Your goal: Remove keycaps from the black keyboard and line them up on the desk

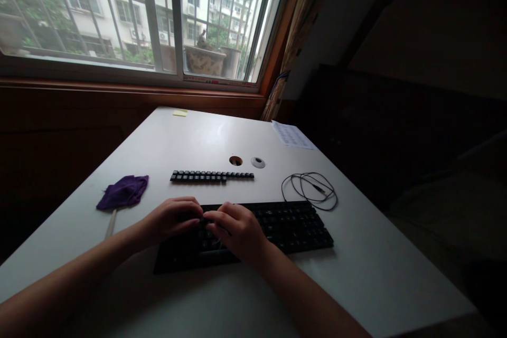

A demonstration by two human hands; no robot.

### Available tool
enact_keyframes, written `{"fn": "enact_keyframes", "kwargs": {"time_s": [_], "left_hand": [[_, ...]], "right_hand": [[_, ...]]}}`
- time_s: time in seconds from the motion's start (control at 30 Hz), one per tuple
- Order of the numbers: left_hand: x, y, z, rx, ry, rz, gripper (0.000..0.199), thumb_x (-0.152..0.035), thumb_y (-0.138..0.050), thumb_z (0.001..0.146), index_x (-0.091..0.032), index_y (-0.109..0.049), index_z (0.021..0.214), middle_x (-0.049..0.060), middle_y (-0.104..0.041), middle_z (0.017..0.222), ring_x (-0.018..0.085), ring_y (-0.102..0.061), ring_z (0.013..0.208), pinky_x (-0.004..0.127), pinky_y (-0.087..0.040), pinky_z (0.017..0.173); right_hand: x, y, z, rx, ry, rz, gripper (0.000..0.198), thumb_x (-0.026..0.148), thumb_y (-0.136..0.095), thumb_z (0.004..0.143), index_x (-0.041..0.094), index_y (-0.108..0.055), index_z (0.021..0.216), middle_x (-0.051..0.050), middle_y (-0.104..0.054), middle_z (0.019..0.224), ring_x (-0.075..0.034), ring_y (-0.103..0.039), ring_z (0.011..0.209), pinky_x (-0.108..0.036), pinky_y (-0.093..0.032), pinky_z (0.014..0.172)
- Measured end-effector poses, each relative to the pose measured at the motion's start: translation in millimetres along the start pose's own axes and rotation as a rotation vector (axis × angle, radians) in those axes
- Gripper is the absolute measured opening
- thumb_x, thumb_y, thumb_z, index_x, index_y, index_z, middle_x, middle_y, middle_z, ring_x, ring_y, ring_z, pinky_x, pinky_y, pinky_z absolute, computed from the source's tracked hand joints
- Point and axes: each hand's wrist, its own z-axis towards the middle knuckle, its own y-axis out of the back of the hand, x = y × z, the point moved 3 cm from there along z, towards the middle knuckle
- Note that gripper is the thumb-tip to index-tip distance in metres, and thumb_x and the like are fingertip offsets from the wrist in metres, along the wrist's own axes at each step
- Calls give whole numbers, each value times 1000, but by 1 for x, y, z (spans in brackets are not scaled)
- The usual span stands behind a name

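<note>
A black keyboard (293, 227) lies on the white table, slightly turned. Over its left half, my left hand (174, 216) has its fingers curled and pressed together at the upper rows. My right hand (240, 229) meets it there, thumb and fingers pinched close to the left fingertips. Whatever small thing sits between the fingertips is too small and dark to make out. A thin, light wire-like piece shows faintly below my right fingers. Behind the keyboard, loose black keycaps (198, 176) stand lined up in two rows.
On the left lie a purple cloth (123, 191) and a pale stick (111, 223). A coiled black cable (309, 190) rests at the right. Farther back are a round table hole (236, 160), its grey cover (257, 162), a printed sheet (293, 135) and a yellow note (180, 113).
</note>
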Motion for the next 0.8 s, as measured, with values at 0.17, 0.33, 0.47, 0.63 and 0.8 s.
{"fn": "enact_keyframes", "kwargs": {"time_s": [0.17, 0.33, 0.47, 0.63, 0.8], "left_hand": [[-1, 0, 1, 2, 6, 5, 18, -30, -58, 94, -14, -68, 94, 6, -65, 84, 15, -61, 72, 22, -47, 64], [1, -2, 1, 7, 4, 6, 18, -30, -58, 94, -15, -67, 95, 6, -65, 85, 15, -61, 72, 22, -47, 64], [1, -1, 0, 8, 6, 4, 16, -27, -58, 95, -17, -69, 101, 6, -67, 90, 15, -63, 77, 22, -48, 69], [-2, -1, -2, -25, 28, 56, 19, -25, -55, 96, -18, -65, 112, 6, -68, 95, 17, -64, 84, 25, -50, 74], [-5, -6, -3, -22, -65, 82, 17, -21, -54, 97, -17, -68, 106, 6, -66, 92, 14, -63, 75, 22, -50, 67]], "right_hand": [[-1, 0, 0, 2, 7, -27, 20, 30, -59, 95, 24, -66, 112, -2, -66, 89, -15, -60, 75, -29, -47, 70], [0, 0, 1, 4, 12, -43, 17, 32, -58, 96, 24, -67, 108, -2, -66, 87, -15, -59, 74, -29, -46, 69], [-2, 4, 1, 23, 19, -78, 15, 31, -58, 96, 24, -66, 106, -2, -66, 86, -15, -59, 73, -29, -45, 68], [-23, 24, 3, -27, -85, -123, 16, 32, -60, 95, 23, -65, 106, -3, -65, 87, -17, -59, 78, -30, -46, 73], [-62, 40, 9, 77, -272, -189, 10, 26, -63, 92, 22, -66, 101, -2, -64, 92, -14, -60, 78, -26, -46, 72]]}}
